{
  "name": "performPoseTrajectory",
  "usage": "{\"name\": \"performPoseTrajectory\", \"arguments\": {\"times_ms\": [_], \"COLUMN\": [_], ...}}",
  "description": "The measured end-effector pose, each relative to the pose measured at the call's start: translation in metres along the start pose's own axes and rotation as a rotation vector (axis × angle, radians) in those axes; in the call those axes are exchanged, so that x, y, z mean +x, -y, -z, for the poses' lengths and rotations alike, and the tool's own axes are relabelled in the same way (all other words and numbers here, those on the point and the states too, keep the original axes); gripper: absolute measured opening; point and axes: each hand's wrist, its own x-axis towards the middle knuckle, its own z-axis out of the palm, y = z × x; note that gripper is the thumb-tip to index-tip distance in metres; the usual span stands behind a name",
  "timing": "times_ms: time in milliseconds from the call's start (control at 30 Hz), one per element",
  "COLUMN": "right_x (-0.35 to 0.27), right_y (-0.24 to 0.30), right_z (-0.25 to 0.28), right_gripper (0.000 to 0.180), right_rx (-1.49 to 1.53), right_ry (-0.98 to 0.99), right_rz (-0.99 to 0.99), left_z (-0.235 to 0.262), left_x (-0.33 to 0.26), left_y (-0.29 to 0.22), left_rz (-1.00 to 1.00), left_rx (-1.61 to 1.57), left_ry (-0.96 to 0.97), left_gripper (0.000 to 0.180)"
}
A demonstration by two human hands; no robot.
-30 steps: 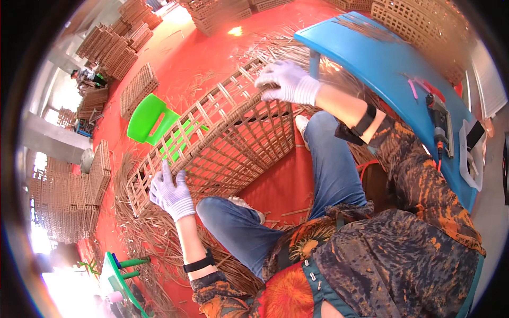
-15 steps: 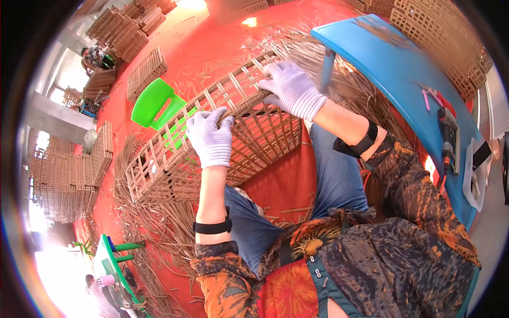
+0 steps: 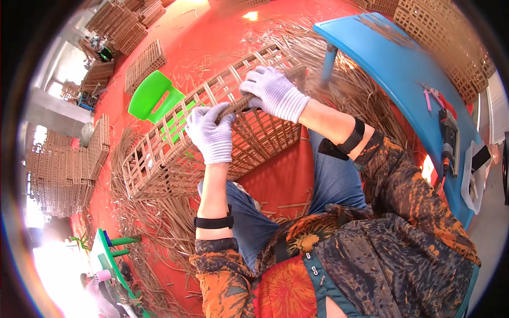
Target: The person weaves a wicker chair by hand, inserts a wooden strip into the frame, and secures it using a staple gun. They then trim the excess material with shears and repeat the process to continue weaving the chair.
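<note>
A long rectangular woven basket (image 3: 265,132) of tan, openwork strips is propped before me at a slant, its near rim running from lower left to upper right. With bent fingers, my left hand (image 3: 210,137), in a white striped knit glove, grips that rim near its middle. A short way to the right, my right hand (image 3: 274,94), gloved alike, has its fingers over the same rim and its thumb below. Its fingertips are partly hidden, and a small dark bit shows under the thumb. Through the weave behind the left hand, a bright green chair (image 3: 152,98) is visible.
A blue table (image 3: 392,74) at the right bears hand tools (image 3: 448,140) and a white tray (image 3: 472,183). Loose strips (image 3: 159,222) litter the red floor (image 3: 212,32) around the basket. Stacked woven baskets (image 3: 63,177) stand left; a green table (image 3: 108,265) is lower left.
My right hand has moved left along the rim, closer to my left hand, which keeps its hold. The basket sits almost where it was, shifted very slightly in view.
</note>
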Motion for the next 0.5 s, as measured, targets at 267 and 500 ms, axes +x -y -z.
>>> {"name": "performPoseTrajectory", "arguments": {"times_ms": [267,500], "right_x": [-0.018,-0.027], "right_y": [-0.024,-0.043], "right_z": [0.036,0.044], "right_gripper": [0.038,0.034], "right_rx": [-0.044,-0.132], "right_ry": [-0.130,0.000], "right_rz": [-0.084,-0.094], "left_z": [0.002,0.004], "left_x": [-0.009,-0.007], "left_y": [0.004,0.002], "left_rz": [-0.081,-0.088], "left_rx": [0.071,0.212], "left_ry": [0.003,0.031], "left_gripper": [0.034,0.038]}}
